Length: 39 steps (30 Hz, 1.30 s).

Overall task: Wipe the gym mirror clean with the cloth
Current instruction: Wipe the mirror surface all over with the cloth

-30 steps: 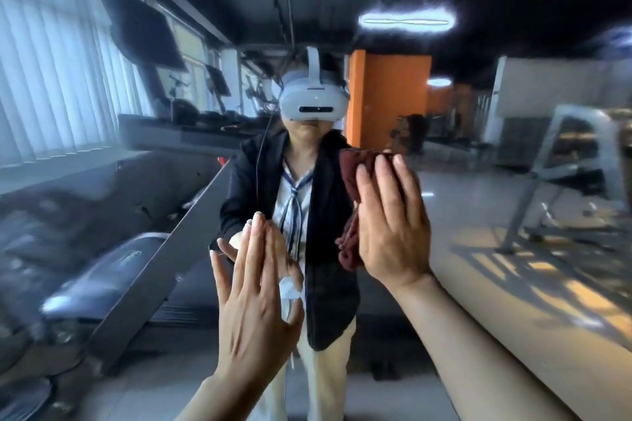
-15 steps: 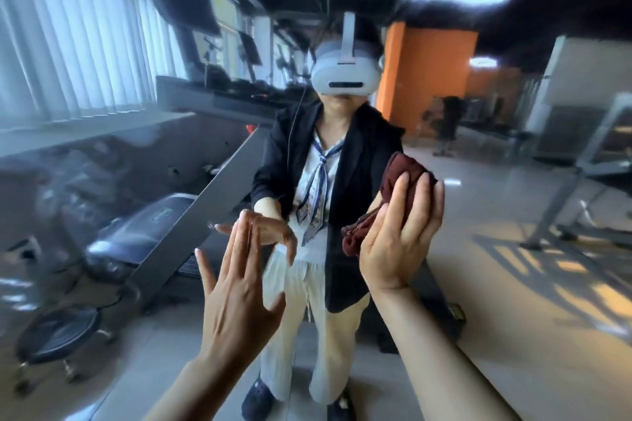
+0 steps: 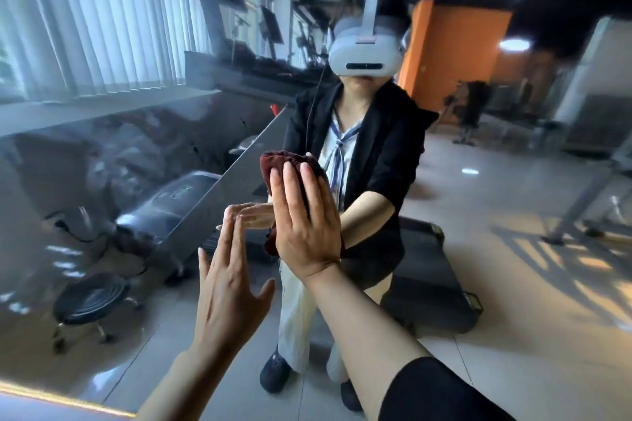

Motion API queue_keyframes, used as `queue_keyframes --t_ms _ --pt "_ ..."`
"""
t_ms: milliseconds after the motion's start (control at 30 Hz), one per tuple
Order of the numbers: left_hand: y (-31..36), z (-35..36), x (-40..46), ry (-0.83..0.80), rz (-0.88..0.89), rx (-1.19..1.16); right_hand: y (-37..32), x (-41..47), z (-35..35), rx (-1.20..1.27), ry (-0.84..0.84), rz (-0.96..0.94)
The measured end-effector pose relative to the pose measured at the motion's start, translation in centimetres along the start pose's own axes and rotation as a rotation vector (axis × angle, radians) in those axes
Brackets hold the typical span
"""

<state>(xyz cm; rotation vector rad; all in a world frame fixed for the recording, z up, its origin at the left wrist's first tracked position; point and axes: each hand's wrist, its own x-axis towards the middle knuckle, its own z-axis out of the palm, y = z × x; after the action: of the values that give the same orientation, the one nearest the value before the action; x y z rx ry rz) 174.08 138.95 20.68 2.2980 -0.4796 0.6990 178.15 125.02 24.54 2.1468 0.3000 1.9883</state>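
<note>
The gym mirror [image 3: 513,249] fills nearly the whole view and reflects a person wearing a white headset. My right hand [image 3: 306,219] lies flat against the glass at the centre, pressing a dark red cloth [image 3: 284,161] onto it; the cloth sticks out above my fingertips and a fold hangs below the palm on the left. My left hand [image 3: 225,287] is open, fingers together, its fingertips touching the mirror just left of and below the right hand. Its reflection meets it at the fingertips.
In the reflection are a treadmill [image 3: 427,280] behind the person, a round black stool [image 3: 92,297] at lower left, vertical window blinds [image 3: 102,17] at upper left and an orange wall [image 3: 455,51]. The mirror's bottom edge [image 3: 51,396] runs along the lower left corner.
My right hand with the cloth has slid left and down across the glass and flattened. The view has tilted downward. My left hand has stayed against the mirror.
</note>
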Motion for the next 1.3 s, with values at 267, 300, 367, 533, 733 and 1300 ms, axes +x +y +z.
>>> queue_keyframes --t_ms 267,300,367,533,733,1300 --pt "4.2 2.3 -1.0 0.029 0.093 -0.040 7.2 -4.0 -4.3 -0.087 -0.044 -0.157" --pt "5.0 2.7 -1.2 0.025 0.113 -0.052 8.9 -5.1 -5.2 -0.120 -0.051 -0.134" --pt "6.6 3.6 -1.4 0.008 0.151 -0.056 12.2 -7.1 -7.2 -0.171 -0.075 -0.084" --pt "10.0 4.8 -1.9 -0.053 0.242 -0.026 18.8 -10.9 -12.3 -0.277 -0.110 0.110" --pt "12.3 5.2 -2.1 -0.090 0.299 0.009 15.9 -9.3 -10.7 -0.185 -0.085 0.281" --pt "17.8 9.2 -3.0 -0.034 0.436 0.000 24.4 -9.3 -13.8 -0.235 0.071 0.392"
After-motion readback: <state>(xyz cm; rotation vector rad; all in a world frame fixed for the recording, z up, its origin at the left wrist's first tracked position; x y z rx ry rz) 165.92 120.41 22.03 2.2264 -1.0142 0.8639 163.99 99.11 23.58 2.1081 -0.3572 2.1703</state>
